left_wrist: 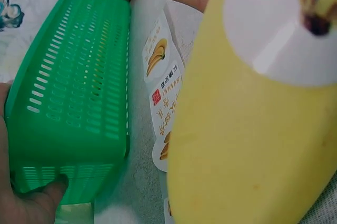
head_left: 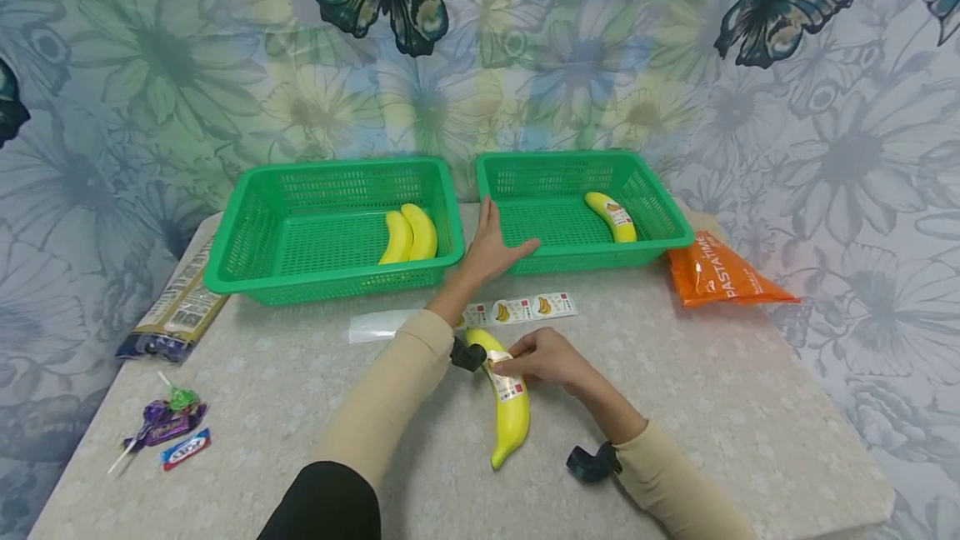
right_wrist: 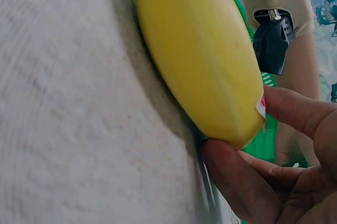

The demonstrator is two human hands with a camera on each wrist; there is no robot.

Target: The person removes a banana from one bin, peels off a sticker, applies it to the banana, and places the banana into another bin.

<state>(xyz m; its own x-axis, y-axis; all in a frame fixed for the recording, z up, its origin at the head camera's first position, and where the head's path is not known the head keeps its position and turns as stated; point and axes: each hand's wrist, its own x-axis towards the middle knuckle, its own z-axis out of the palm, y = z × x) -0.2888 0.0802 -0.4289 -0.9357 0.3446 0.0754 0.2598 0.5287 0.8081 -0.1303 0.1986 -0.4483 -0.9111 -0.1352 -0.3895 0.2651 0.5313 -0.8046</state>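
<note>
One labelled banana [head_left: 615,216] is binned right, two unlabelled [head_left: 409,235] remain left; a sticker [head_left: 507,383] is pinched onto the near banana [head_left: 510,417] by the right hand [head_left: 546,357], while the flat left hand [head_left: 491,247] steadies the right basket [head_left: 660,248].

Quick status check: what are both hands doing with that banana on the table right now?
Left hand open, resting on right basket rim. Right hand pinching label on banana lying on table. Sticker strip beside it, nothing in the way.
</note>
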